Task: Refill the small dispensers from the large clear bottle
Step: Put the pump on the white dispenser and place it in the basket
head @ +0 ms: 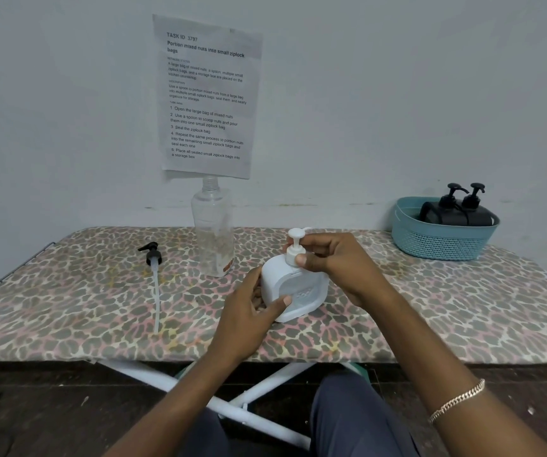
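Observation:
A small white dispenser [301, 291] stands on the leopard-print board [67, 308] in the middle. My left hand [249, 311] grips its body from the left side. My right hand [334, 262] pinches the collar of its white pump head [295, 242], which sits on the dispenser's neck. Behind it stands the large clear bottle [212, 232], uncapped and nearly empty. The bottle's black pump [151, 255] with its long clear tube lies flat on the board to the left.
A teal basket [440, 239] at the board's back right holds two dark dispensers [459, 209] with black pumps. A printed sheet [206, 97] hangs on the wall behind the bottle. White board legs and my knees show below the front edge.

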